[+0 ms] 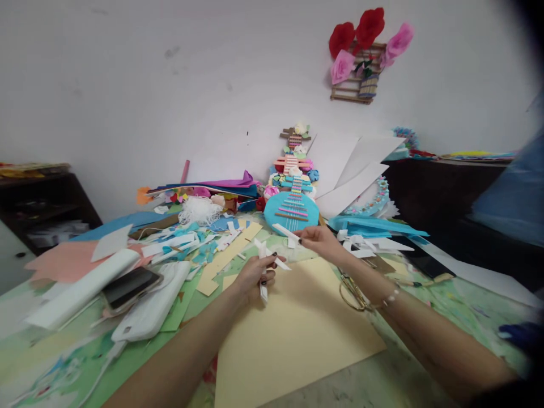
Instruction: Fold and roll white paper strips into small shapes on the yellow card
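Note:
My left hand (pixel 257 275) is closed around a folded white paper piece (pixel 264 294), with narrow strips crossing near its top. In my right hand (pixel 318 240), a white paper strip (pixel 285 231) is pinched between thumb and fingers and points up to the left. Both hands are over a cream sheet of card (pixel 293 334) lying on the table. Just beyond them stands a blue round-bodied paper lute (pixel 292 212) with coloured sticks across it. A pair of scissors (pixel 353 290) lies partly under my right forearm.
On the left are a phone (pixel 131 288), a white power strip (pixel 153 306) with a cord, and a white paper roll (pixel 85 289). Paper scraps (pixel 182 241) pile up behind. To the right lie blue paper (pixel 378 225) and a dark flat object (pixel 425 258). A wall rises behind.

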Action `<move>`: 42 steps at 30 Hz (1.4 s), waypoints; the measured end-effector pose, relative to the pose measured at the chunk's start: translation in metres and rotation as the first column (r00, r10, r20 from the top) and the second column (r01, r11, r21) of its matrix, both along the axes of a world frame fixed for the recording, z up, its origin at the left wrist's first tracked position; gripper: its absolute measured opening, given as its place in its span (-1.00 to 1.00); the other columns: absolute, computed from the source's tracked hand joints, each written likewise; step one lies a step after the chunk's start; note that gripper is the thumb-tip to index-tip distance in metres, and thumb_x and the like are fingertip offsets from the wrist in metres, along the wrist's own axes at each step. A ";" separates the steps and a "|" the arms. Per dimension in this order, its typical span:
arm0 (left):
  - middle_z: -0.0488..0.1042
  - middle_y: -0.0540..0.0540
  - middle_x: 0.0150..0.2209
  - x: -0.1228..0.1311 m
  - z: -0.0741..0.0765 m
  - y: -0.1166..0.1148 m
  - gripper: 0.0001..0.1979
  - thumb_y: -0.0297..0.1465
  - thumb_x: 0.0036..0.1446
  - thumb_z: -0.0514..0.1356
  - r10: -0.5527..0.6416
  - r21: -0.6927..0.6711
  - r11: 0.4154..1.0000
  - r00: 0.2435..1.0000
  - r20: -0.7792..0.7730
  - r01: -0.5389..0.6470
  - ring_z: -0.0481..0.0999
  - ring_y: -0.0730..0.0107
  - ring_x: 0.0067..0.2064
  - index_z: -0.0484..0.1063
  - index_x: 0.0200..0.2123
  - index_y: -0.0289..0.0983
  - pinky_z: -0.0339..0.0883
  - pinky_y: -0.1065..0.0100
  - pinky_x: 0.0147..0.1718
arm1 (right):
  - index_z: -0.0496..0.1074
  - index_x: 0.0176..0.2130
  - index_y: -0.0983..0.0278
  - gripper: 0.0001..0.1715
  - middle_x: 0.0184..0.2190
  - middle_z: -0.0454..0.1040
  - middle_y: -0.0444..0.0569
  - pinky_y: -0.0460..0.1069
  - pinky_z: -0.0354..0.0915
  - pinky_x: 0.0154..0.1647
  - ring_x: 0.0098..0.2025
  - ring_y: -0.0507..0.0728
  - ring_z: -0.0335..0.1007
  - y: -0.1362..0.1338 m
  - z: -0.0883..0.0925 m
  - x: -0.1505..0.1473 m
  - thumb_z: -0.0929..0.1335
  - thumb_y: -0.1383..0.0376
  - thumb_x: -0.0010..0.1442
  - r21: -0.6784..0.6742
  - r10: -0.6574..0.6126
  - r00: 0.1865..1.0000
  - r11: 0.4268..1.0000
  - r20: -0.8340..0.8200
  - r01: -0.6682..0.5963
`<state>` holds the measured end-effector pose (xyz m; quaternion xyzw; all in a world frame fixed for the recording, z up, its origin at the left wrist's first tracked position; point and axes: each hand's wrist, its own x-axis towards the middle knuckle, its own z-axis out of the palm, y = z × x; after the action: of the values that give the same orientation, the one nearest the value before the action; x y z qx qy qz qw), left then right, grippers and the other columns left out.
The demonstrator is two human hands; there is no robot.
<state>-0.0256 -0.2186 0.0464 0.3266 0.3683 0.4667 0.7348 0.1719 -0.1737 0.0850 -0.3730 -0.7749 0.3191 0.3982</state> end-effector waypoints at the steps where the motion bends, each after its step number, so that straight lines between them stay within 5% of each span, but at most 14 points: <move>1: 0.11 0.11 -0.59 -0.001 0.000 0.000 -0.88 -0.47 -0.03 0.20 -0.018 0.023 1.000 1.000 0.019 0.018 -0.08 0.82 -0.73 0.43 -0.40 -0.46 -0.28 0.55 -0.72 | 0.35 -0.52 0.30 -0.91 -0.24 0.52 0.07 0.06 0.29 -0.12 -0.17 0.17 0.44 -0.014 -0.001 -0.003 0.30 0.34 -0.01 0.138 -0.056 0.994 0.989 0.093 0.043; 3: 0.14 0.10 -0.58 -0.001 -0.001 0.000 -0.87 -0.46 -0.05 0.22 -0.028 0.065 0.998 0.999 0.034 0.026 -0.07 0.82 -0.73 0.40 -0.42 -0.44 -0.29 0.55 -0.71 | 0.40 -0.43 0.29 -0.90 -0.20 0.52 0.09 0.08 0.27 -0.09 -0.16 0.18 0.43 -0.042 -0.007 -0.010 0.28 0.38 0.03 0.397 -0.163 0.962 0.916 0.220 0.064; 5: 0.18 0.10 -0.57 -0.001 -0.002 0.000 -0.86 -0.46 -0.07 0.24 -0.019 0.092 0.996 0.999 0.035 0.016 -0.06 0.82 -0.73 0.36 -0.44 -0.42 -0.29 0.55 -0.71 | 0.42 -0.38 0.29 -0.87 -0.14 0.49 0.12 0.07 0.27 -0.07 -0.10 0.18 0.41 -0.064 -0.014 -0.016 0.27 0.38 0.07 0.498 -0.183 0.956 0.866 0.229 0.047; 10: 0.18 0.12 -0.60 0.000 0.000 -0.004 -0.79 -0.42 -0.11 0.29 -0.024 0.161 0.987 0.997 0.079 0.011 -0.08 0.82 -0.73 0.30 -0.48 -0.39 -0.29 0.55 -0.71 | 0.43 -0.37 0.28 -0.82 -0.27 0.54 0.01 0.00 0.34 -0.17 -0.23 0.13 0.46 -0.078 -0.030 -0.017 0.25 0.31 0.14 0.163 -0.175 0.985 0.972 0.014 0.170; 14: 0.17 0.12 -0.62 -0.002 0.004 -0.007 -0.71 -0.34 -0.13 0.33 -0.032 0.216 0.976 0.999 0.034 0.023 -0.09 0.83 -0.72 0.32 -0.51 -0.41 -0.31 0.55 -0.70 | 0.46 -0.37 0.30 -0.78 -0.42 0.53 -0.03 -0.02 0.35 -0.28 -0.34 0.12 0.45 -0.069 -0.033 -0.008 0.28 0.23 0.13 0.049 -0.241 0.968 0.968 -0.070 0.245; 18: 0.01 0.20 -0.71 -0.002 0.004 -0.008 -0.66 -0.32 -0.23 0.39 0.029 0.194 0.981 0.998 -0.049 -0.019 -0.13 0.78 -0.71 0.31 -0.53 -0.38 -0.32 0.54 -0.70 | 0.46 -0.37 0.28 -0.83 -0.39 0.54 -0.03 -0.04 0.32 -0.26 -0.34 0.10 0.46 -0.070 -0.036 -0.005 0.27 0.33 0.14 0.282 -0.312 0.949 0.914 0.035 0.290; 24: -0.06 0.22 -0.75 -0.002 0.001 -0.006 -0.67 -0.34 -0.26 0.40 0.043 0.229 0.973 0.990 -0.138 -0.010 -0.18 0.75 -0.69 0.30 -0.57 -0.37 -0.33 0.51 -0.69 | 0.41 -0.39 0.32 -0.80 -0.39 0.53 0.06 -0.05 0.29 -0.26 -0.31 0.10 0.44 -0.077 -0.047 -0.014 0.22 0.41 0.17 0.698 -0.381 0.895 0.706 0.232 0.119; 36: -0.12 0.25 -0.75 0.002 0.001 -0.010 -0.65 -0.41 -0.23 0.35 0.070 0.202 0.978 0.994 -0.088 -0.051 -0.19 0.76 -0.71 0.16 -0.60 -0.30 -0.32 0.51 -0.70 | 0.37 -0.45 0.31 -0.80 -0.42 0.50 0.00 -0.11 0.24 -0.40 -0.41 0.03 0.41 -0.090 -0.050 -0.029 0.22 0.44 0.15 0.820 -0.496 0.828 0.566 0.261 0.081; 42: -0.09 0.23 -0.76 0.002 -0.001 -0.009 -0.63 -0.43 -0.20 0.34 0.026 0.215 0.977 0.989 -0.143 0.005 -0.15 0.76 -0.71 0.11 -0.62 -0.30 -0.31 0.52 -0.70 | 0.36 -0.39 0.32 -0.81 -0.34 0.49 0.05 -0.08 0.24 -0.36 -0.34 0.05 0.40 -0.086 -0.059 -0.026 0.20 0.46 0.18 0.836 -0.521 0.794 0.548 0.314 0.029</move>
<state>-0.0238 -0.2279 0.0457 0.4353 0.3698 0.4826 0.6639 0.1456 -0.2593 0.0264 -0.3493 -0.8381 -0.2474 0.3381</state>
